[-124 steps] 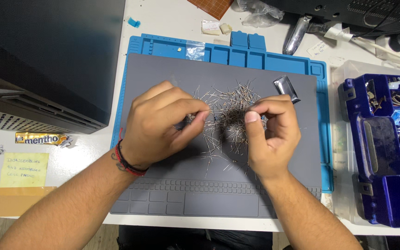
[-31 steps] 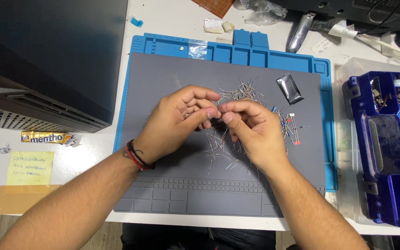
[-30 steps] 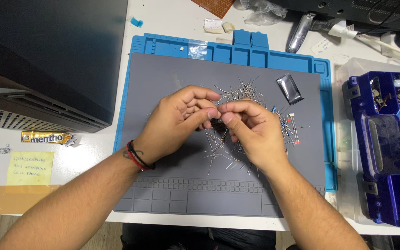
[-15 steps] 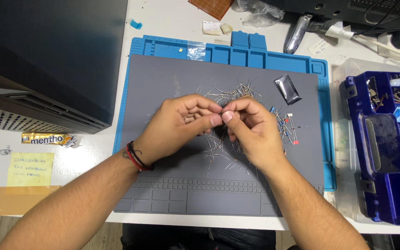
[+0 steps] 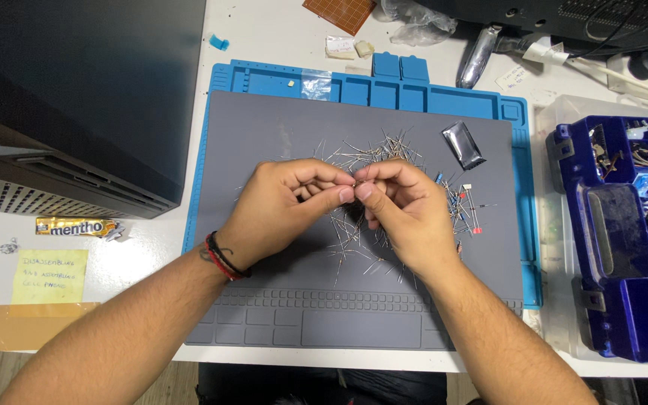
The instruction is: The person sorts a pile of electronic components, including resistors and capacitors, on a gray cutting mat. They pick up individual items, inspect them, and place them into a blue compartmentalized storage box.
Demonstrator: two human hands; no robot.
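nearest you, your forearms come in over the ribbed front edge of the grey mat (image 5: 264,142), and the cord bracelets (image 5: 221,259) sit on your left wrist. your left hand (image 5: 283,214) and right hand (image 5: 406,217) meet above the middle of the mat, thumb and forefinger of each pinched together, tips almost touching. what they pinch is too small to make out; it looks like one wire-legged part lifted from the pile of wire-legged parts (image 5: 369,161) directly beneath and just beyond your knuckles. keep the pinch light and near the part's body, i'd say, so the thin legs don't bend, and keep your hands low over the mat so a dropped part lands there. to the right of the pile lie a few small red and blue parts (image 5: 465,206), kept apart from it; don't sweep them with your right wrist. further off, the silver packet (image 5: 463,145) lies near the mat's far right corner, and the blue tray (image 5: 384,82) frames the mat behind. the blue parts box (image 5: 624,232) stands well apart to your right.
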